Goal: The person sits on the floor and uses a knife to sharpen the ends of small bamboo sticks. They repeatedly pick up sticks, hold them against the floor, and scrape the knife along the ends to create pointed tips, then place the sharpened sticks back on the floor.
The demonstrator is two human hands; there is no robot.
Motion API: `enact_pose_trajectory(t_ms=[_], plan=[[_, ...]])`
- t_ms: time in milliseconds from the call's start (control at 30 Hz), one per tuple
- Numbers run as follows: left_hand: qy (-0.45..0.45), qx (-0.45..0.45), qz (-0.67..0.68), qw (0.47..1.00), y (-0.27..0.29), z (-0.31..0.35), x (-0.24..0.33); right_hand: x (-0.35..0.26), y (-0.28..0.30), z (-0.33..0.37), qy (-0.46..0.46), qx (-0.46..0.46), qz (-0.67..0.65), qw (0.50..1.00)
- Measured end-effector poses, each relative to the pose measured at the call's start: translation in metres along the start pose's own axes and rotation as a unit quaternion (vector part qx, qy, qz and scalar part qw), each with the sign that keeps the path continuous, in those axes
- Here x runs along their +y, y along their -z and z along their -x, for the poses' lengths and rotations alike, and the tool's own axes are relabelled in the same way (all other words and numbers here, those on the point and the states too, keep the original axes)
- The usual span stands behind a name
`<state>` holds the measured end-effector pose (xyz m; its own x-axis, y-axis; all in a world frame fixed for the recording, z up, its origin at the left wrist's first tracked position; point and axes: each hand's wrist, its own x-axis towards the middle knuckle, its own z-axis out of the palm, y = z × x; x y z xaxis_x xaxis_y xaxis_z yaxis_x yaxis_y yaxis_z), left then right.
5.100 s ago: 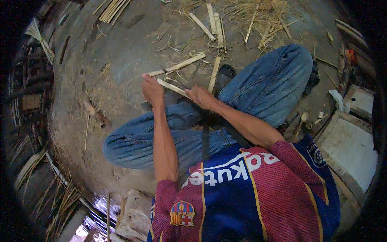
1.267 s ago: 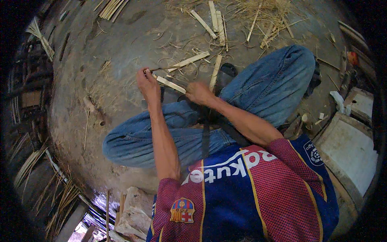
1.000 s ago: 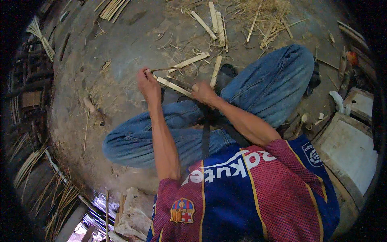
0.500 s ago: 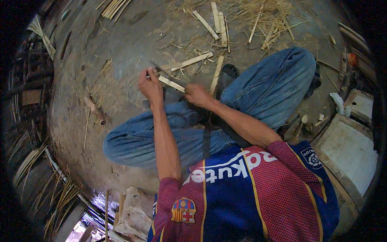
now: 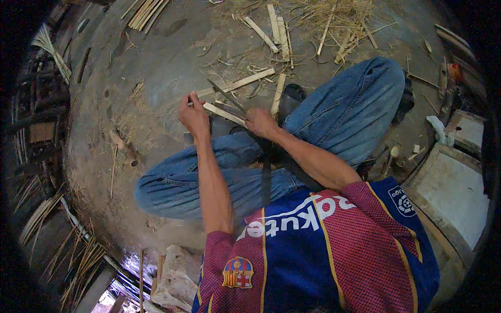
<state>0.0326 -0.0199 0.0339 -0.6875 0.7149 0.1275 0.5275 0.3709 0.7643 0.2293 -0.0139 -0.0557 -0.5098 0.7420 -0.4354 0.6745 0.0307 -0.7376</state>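
Observation:
My left hand [image 5: 193, 119] pinches one end of a pale split-bamboo strip [image 5: 225, 115] above my crossed legs. My right hand [image 5: 262, 124] is closed around a knife whose dark, narrow blade [image 5: 226, 94] points away and to the left, just beyond the strip. The strip's near end reaches the fingers of my right hand; whether they touch it is hard to tell. The knife's handle is hidden in my fist. Beyond the blade, a longer bamboo strip [image 5: 254, 79] lies on the ground, and another strip [image 5: 278, 95] lies by my right foot.
More bamboo strips [image 5: 273, 26] and a heap of fine shavings [image 5: 344, 18] lie farther off on the earth floor. A bundle of slats [image 5: 147, 14] rests at the far left. A short bamboo tube [image 5: 133, 163] is left of my knee; a pale panel [image 5: 443, 193] stands at right.
My right hand has shifted slightly right, and the knife blade has swung away from the strip and my left hand. My left hand still holds the strip's end.

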Motion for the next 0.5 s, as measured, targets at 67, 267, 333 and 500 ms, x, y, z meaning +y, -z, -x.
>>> enact_pose_trajectory(t_ms=[67,267,333,500], plan=[[-0.007,-0.008,0.016,1.000,0.001,0.003,0.004,0.007,-0.002,-0.002,-0.091,0.008,-0.059,0.994],[-0.026,0.010,0.000,1.000,-0.002,0.002,0.007,0.008,-0.004,-0.002,-0.038,0.019,-0.019,0.999],[-0.039,0.002,-0.001,0.999,-0.002,-0.002,0.012,0.029,-0.011,-0.016,-0.121,0.031,-0.066,0.990],[-0.001,-0.002,0.024,1.000,-0.006,-0.006,0.006,0.027,-0.014,-0.014,-0.112,0.071,-0.022,0.991]])
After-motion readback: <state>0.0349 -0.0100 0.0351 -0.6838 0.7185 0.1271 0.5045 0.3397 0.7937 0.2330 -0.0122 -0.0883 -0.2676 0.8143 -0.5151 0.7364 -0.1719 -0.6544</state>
